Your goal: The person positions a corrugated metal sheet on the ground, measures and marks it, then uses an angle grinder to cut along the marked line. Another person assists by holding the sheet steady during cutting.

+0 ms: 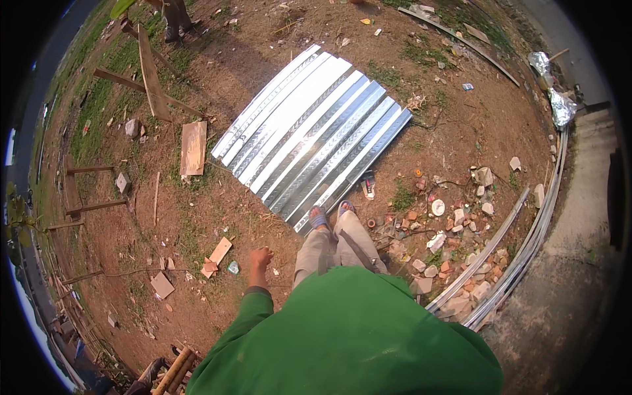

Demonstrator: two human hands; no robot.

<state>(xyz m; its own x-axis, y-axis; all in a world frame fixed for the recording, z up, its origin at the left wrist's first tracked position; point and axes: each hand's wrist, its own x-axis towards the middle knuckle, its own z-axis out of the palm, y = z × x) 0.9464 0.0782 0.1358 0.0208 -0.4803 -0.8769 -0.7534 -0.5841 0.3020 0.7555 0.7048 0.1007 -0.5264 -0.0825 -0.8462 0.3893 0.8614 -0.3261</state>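
My left hand (261, 256) hangs at my left side over the bare soil, below the green sleeve. Its fingers look loosely curled in, and nothing shows in them. No part of my right hand is visible; the green shirt (349, 329) fills the lower middle. Directly before my sandalled feet (318, 217) lies a set of shiny ribbed metal sheets (309, 135), side by side or overlapping on the ground. Their near edge reaches my feet, and neither hand touches them.
Broken bricks and rubble (461, 220) litter the ground at right, beside long metal strips (520, 263) and a concrete path (566, 263). Wooden boards (193, 148) and a plank frame (150, 79) stand or lie at left. Another person's legs (174, 20) show at the far left.
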